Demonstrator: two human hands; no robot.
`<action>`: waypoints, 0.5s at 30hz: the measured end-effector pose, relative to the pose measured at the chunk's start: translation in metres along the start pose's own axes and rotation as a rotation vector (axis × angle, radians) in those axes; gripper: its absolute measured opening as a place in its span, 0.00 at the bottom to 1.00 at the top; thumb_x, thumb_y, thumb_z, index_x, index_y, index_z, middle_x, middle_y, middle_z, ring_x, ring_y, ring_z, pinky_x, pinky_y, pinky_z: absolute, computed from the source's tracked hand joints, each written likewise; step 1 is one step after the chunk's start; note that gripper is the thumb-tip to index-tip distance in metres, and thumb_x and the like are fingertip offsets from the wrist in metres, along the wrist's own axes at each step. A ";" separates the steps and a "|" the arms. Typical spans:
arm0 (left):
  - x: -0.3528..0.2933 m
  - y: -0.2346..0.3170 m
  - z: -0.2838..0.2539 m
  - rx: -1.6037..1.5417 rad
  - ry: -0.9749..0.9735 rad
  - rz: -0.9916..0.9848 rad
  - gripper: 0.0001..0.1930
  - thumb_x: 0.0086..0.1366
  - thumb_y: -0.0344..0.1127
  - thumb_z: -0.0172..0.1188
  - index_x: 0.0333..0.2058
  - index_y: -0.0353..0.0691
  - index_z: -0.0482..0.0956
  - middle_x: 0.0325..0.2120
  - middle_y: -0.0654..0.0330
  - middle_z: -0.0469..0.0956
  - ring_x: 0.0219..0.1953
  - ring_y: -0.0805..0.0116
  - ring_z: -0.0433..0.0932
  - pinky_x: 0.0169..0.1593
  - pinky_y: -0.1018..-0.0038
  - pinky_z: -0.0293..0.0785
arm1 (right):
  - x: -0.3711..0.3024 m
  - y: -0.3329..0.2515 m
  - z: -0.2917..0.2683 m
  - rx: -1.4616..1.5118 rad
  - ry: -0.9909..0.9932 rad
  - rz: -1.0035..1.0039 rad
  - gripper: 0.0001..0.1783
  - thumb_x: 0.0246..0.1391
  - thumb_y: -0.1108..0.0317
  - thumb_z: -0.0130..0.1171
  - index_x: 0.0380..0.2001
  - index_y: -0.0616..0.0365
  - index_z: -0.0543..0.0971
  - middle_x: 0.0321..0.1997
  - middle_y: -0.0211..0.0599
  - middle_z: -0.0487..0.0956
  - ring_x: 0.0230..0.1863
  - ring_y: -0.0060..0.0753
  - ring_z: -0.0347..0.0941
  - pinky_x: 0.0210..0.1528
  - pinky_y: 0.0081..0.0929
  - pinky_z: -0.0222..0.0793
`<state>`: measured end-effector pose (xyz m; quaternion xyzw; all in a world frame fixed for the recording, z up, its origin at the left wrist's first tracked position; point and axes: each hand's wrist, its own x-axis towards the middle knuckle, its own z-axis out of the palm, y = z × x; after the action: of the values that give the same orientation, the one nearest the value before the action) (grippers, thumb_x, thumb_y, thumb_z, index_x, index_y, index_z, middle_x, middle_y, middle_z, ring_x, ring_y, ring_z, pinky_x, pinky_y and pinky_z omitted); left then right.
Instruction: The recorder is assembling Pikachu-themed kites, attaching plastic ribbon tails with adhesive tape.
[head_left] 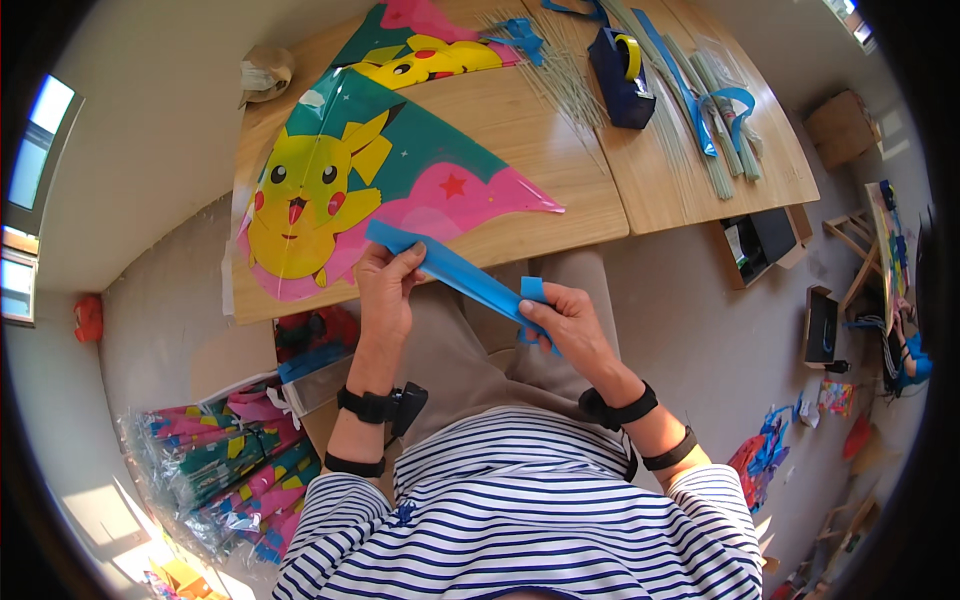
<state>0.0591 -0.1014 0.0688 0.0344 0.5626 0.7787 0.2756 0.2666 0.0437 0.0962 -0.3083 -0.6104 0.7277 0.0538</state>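
A flat blue strip (455,272) is stretched slantwise between my hands, over my lap at the table's near edge. My left hand (388,285) pinches it near its upper left end, thumb on top. At the lower right end my right hand (572,328) grips it, and short blue ends stick out around the fingers. Beyond my left hand lies a triangular plastic kite sheet (420,160) in green and pink, printed with a yellow cartoon animal. Its pink lower edge hangs at the table's near edge. A second similar sheet (435,60) lies behind it, partly covered.
The wooden table (570,200) bears loose thin sticks (570,95), a dark blue tape dispenser (622,85), stick bundles (715,130) and a blue ribbon (675,75). A brown paper bag (266,75) sits at the left corner. Packed kites (230,450) lie lower left; an open box (765,245) stands right.
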 end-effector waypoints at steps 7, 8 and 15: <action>0.073 0.047 -0.030 -0.061 0.016 0.039 0.09 0.60 0.23 0.67 0.37 0.41 0.79 0.27 0.65 0.80 0.21 0.78 0.75 0.26 0.84 0.74 | -0.006 0.004 -0.029 -0.003 -0.024 0.006 0.08 0.61 0.68 0.60 0.31 0.61 0.81 0.19 0.26 0.75 0.16 0.14 0.66 0.19 0.16 0.61; 0.089 0.056 -0.039 -0.052 0.045 0.053 0.08 0.60 0.23 0.67 0.37 0.41 0.79 0.27 0.65 0.80 0.21 0.78 0.75 0.26 0.83 0.74 | -0.008 0.005 -0.036 -0.010 -0.006 0.006 0.08 0.61 0.68 0.60 0.31 0.61 0.81 0.19 0.27 0.75 0.17 0.14 0.66 0.19 0.16 0.61; 0.203 0.114 -0.082 0.102 0.237 0.150 0.09 0.60 0.25 0.68 0.38 0.40 0.78 0.29 0.64 0.81 0.24 0.74 0.79 0.30 0.78 0.79 | 0.008 0.000 -0.045 0.010 0.079 0.026 0.08 0.59 0.69 0.61 0.29 0.61 0.81 0.19 0.28 0.75 0.17 0.14 0.67 0.18 0.16 0.60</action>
<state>-0.1870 -0.1010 0.0885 -0.0019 0.6260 0.7660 0.1461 0.2836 0.0862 0.0901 -0.3444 -0.6001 0.7185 0.0699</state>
